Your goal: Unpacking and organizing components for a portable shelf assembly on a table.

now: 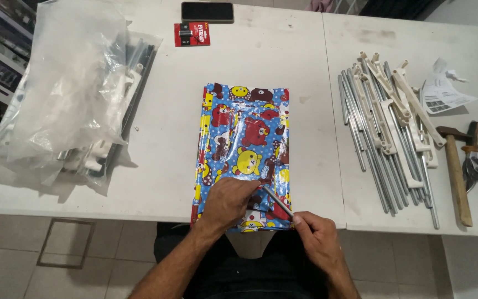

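Two hands meet at the near edge of the white worktop, over a flat, glossy packet printed with cartoon bears on blue. The packet lies with its long axis running away from the person, its near end hanging slightly past the worktop edge. A thin grey metal rod rests slantwise across the packet's near right corner, its far end under the left hand's fingertips and its near end pinched in the right hand, which is closed on it. The left hand lies knuckles-up on the packet, fingers curled, pressing down beside the rod's upper end; it is the nearer hand to the packet's middle. To the right, well apart, lies a bundle of similar metal rods with white plastic brackets, then a folded paper sheet, a wooden-handled hammer and pliers. To the left sits a clear plastic bag of parts; at the far edge, a dark phone and a red battery pack.
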